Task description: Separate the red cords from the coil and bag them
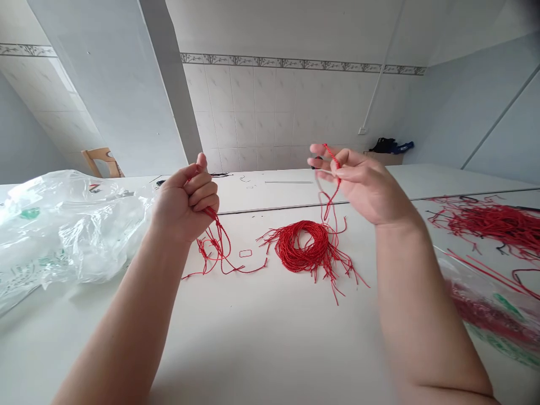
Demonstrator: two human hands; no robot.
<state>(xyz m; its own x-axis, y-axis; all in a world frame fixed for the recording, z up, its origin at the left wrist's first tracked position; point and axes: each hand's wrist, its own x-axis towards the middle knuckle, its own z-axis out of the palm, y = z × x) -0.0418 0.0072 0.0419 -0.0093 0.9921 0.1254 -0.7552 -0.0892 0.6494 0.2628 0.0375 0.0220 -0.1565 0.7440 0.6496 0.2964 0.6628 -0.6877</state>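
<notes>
My left hand (185, 199) is closed in a fist around several braided red cords (223, 233), whose loops and loose ends hang below it toward the table. Raised over the table on the other side, my right hand (358, 183) pinches a single braided red cord (331, 154) between thumb and forefinger, its other fingers stretched out. That cord's thin ends dangle beneath the fingers. Between and below the hands lies a round coil of red braided cords (301, 247) with frayed-out ends. More red cords (205, 247) rest on the table under my left hand.
A crumpled clear plastic bag (80, 230) covers the table's left side. On the right are a heap of loose red cords (498, 225) and a clear bag with red contents (489, 309). A small red rectangular outline (245, 253) lies mid-table. Behind stands a wooden chair (101, 160).
</notes>
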